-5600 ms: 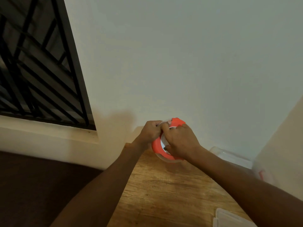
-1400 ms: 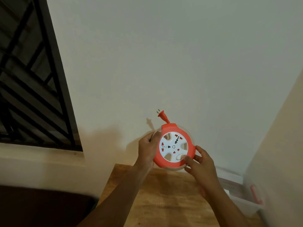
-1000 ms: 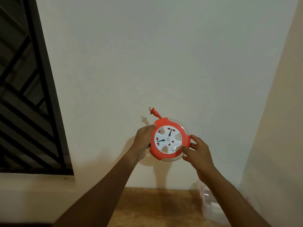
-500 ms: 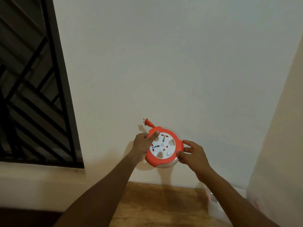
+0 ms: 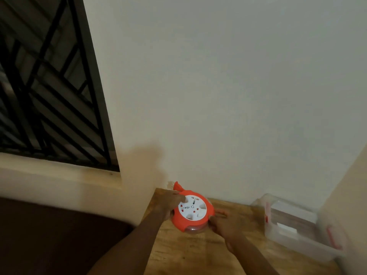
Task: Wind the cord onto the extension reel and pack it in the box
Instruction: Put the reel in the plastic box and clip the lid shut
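The orange extension reel with its white socket face lies tilted, face up, low over the wooden table. Its orange plug sticks out at the upper left, the cord wound in. My left hand grips the reel's left rim, a finger lying on the white face. My right hand holds the lower right rim. The clear plastic box with red latches stands open at the right, by the corner.
A white wall rises right behind the table. A barred window and its ledge are at the left. A dark surface lies left of the table's edge. The side wall closes in at the far right.
Both hands have brought the reel down from in front of the wall to just over the table. The view has tipped down, so the box shows fully.
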`<state>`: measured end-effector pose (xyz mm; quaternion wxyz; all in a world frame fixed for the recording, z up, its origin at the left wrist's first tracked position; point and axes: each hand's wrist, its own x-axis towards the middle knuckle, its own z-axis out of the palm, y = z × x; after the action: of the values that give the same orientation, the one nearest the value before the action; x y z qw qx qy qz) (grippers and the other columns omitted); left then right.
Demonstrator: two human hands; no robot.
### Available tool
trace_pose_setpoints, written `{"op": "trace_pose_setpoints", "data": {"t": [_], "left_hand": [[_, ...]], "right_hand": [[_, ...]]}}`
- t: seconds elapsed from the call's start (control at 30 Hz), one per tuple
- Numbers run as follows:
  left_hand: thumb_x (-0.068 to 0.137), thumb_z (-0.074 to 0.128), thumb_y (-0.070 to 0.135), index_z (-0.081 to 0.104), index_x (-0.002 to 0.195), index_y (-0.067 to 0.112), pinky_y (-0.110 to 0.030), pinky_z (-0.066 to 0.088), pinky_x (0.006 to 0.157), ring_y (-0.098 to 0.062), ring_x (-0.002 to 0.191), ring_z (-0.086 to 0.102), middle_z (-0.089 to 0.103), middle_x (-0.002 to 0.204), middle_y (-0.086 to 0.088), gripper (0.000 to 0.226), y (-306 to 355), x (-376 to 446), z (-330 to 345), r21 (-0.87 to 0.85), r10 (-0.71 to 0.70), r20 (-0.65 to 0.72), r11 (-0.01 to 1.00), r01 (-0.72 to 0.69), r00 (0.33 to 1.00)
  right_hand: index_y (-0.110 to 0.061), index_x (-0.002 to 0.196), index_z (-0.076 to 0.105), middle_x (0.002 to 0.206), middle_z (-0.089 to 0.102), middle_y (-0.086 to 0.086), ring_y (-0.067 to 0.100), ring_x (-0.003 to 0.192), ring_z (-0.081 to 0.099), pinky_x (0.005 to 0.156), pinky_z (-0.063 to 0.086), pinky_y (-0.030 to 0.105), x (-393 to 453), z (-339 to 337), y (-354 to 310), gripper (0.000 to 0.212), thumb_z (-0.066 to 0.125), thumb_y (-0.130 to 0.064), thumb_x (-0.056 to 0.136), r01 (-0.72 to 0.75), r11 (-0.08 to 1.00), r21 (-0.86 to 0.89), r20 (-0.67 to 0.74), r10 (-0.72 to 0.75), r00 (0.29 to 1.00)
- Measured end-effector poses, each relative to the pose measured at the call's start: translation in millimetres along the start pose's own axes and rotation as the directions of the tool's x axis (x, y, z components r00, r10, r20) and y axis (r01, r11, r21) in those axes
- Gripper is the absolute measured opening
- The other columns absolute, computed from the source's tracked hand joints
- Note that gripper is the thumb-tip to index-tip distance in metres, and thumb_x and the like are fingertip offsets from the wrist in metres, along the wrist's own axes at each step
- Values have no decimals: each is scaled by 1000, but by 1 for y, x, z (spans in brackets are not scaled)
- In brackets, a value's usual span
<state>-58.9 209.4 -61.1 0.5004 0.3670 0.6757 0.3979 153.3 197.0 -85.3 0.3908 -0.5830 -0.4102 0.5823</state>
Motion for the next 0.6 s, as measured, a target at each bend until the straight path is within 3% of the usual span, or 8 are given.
{"op": "trace_pose_setpoints", "data": {"t": [0.1,0.2,0.3,0.47,0.6], "left_hand": [[89,70,-5,73,106,-2,-33,57,66,-30,80,73,77,87,-12,18,-29,4,-6,-26,-86,9,996,87,996],[91,67,-4,72,99,4,-26,51,60,-24,72,70,75,86,-11,13,-54,7,-11,-61,-179,1,982,179,984],[90,66,-5,71,105,4,-28,51,60,-25,76,70,76,92,-13,18,-68,13,-17,-84,-211,-18,974,209,977],[90,65,-5,64,112,12,-30,51,60,-25,79,69,73,95,-9,28,-81,22,-23,-96,-249,-34,965,245,968],[92,62,-4,68,124,12,-34,58,67,-26,82,71,74,96,-8,36,-94,33,-28,-51,-220,-65,975,217,973]], "right_hand": [[-4,93,67,75,73,18,24,57,62,57,51,35,3,12,24,23,69,13,78,-43,999,-24,-17,42,999],[-9,94,68,76,74,15,22,56,64,54,50,32,6,23,42,29,72,10,73,-60,993,-103,7,61,998],[-11,95,69,72,74,14,23,54,64,50,50,30,14,33,55,34,72,11,69,-73,986,-148,34,79,996],[-15,94,75,81,76,4,26,75,73,70,61,48,28,48,76,41,74,7,59,-66,979,-194,37,75,997],[-24,87,76,83,77,-1,21,79,73,73,61,46,35,54,87,39,75,2,57,-37,972,-231,50,49,998]]}}
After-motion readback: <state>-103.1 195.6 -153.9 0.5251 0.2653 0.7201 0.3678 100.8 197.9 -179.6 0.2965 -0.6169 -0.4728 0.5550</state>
